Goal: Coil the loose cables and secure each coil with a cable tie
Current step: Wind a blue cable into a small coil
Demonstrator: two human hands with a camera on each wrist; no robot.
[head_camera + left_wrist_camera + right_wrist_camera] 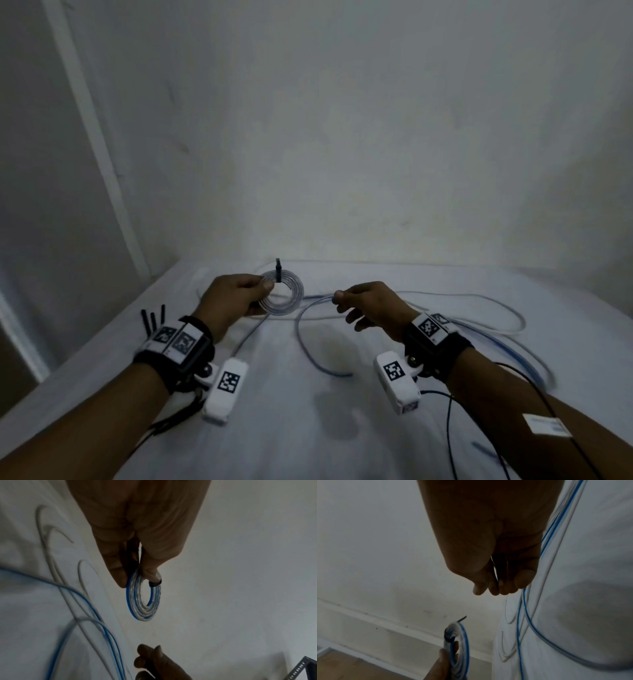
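Note:
My left hand (233, 294) pinches a small flat coil of blue-and-white cable (298, 291) and holds it upright above the white sheet (308, 428). A black cable tie (278, 272) wraps the top of the coil, its tail sticking up. The left wrist view shows the coil (144, 611) and the tie's band (155, 583) at my fingertips. My right hand (370, 301) hovers to the right of the coil with fingers loosely curled and nothing visible in them. Loose blue-striped cable (303, 339) runs under it over the sheet and shows as long strands (520, 628) in the right wrist view.
Several spare black cable ties (154, 318) lie by my left wrist near the sheet's left edge. More loops of white and blue cable (507, 308) sprawl at the right. A wall stands just behind the sheet. Black camera wires (448, 428) trail from my right forearm.

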